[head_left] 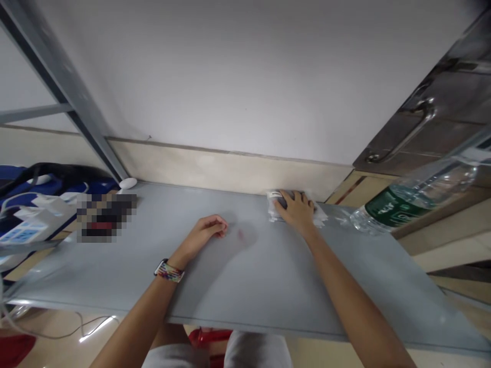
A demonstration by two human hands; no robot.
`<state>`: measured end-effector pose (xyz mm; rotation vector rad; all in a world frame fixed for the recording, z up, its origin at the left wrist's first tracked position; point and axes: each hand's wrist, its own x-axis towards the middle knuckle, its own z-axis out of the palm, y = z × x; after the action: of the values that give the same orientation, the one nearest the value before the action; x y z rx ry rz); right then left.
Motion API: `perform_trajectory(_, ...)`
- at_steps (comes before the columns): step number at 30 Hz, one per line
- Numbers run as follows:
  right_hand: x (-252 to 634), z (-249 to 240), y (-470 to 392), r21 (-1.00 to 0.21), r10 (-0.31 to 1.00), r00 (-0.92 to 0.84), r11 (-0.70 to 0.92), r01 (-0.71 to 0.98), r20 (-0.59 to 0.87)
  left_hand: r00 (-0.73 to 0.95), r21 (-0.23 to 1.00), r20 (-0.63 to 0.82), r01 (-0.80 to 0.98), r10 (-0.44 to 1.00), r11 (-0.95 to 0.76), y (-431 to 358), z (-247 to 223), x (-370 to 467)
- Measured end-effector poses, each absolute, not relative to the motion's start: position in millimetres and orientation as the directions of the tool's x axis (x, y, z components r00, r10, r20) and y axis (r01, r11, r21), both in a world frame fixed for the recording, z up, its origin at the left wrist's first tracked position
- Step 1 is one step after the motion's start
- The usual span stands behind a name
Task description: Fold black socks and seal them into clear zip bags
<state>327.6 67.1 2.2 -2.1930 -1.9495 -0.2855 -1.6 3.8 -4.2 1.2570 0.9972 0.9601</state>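
Over a dark rounded object (288, 197) near the back edge of the grey table (253, 286), my right hand (297, 210) rests with its fingers spread and curved around it. Under that object lies a stack of thin white packets or papers (319, 217), partly hidden by the hand. My left hand (209, 231) is above the middle of the table, its fingers curled in; whether anything is inside them is hidden. A colourful woven watch band (171, 271) circles the left wrist.
A large clear bottle with a green label (397, 205) stands at the right. At the left are white power strips (28, 225), a blurred-out dark item (103, 217) and a small white round object (128, 183). A wall borders the table's back.
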Motion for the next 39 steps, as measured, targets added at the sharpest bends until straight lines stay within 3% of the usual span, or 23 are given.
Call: perform_trajectory(39, 327.5, -4.5, 67.4, 0.016, 0.944, 0.095, -0.105, 0.994, 0.316, 0.289, 0.998, -0.058, -0.004, 0.956, 0.062, 3.8, -4.4, -4.0)
